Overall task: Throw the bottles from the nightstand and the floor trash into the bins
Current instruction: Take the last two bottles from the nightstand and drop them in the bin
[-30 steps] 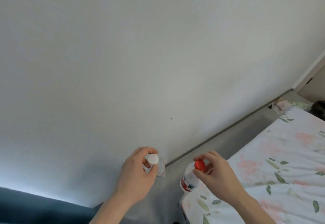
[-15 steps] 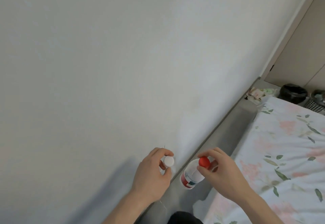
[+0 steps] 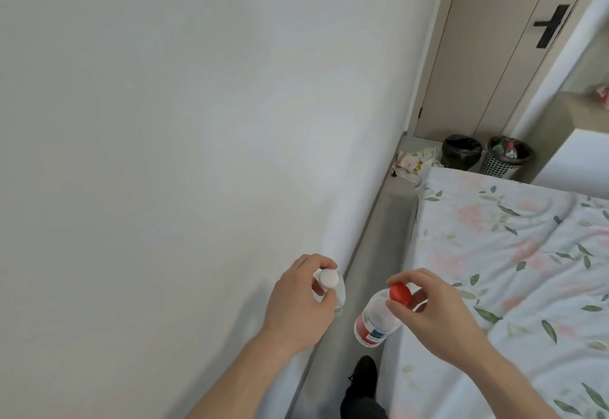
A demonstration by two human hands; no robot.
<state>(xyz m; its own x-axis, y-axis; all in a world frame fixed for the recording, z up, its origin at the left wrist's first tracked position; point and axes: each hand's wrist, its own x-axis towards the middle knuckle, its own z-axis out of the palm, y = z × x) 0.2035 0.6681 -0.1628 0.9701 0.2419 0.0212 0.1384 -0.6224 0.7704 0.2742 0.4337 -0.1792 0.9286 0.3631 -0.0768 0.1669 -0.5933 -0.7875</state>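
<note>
A: Head view, only one. You're gripping a white-capped bottle (image 3: 100, 290) in your left hand (image 3: 298, 303), fingers pinching just under the cap, body hanging down, mostly hidden behind the hand.

B: And the right?

A: Your right hand (image 3: 435, 313) is pinching the red-capped bottle (image 3: 379, 318) at the neck, bottle tilting down and toward the left hand. Both hands closed on bottles, nothing released.

B: Where are the bins?

A: Well ahead of both hands, past the far end of the bed (image 3: 514, 254). A black bin (image 3: 461, 152) and a mesh bin (image 3: 506, 156) are standing side by side by the door (image 3: 487, 56). The mesh one is already holding something red and white. The floor trash (image 3: 413, 161) is lying just left of the black bin, near the wall (image 3: 164, 122), untouched.

B: Risks?

A: You're holding by the necks with fingertips only, so a swinging bottle could be slipping out while you're walking. The passage ahead of your hands, between wall and bed, is looking narrow; the left bottle is hanging close to the wall and could be knocking it. Your foot (image 3: 362, 372) is below the right hand, so a dropped bottle could be landing underfoot.

B: Anything else?

A: Throwing from here is likely missing, the bins are far off. And the trash pile is sitting beside the bins, so you could be stepping on it when you're arriving.
</note>
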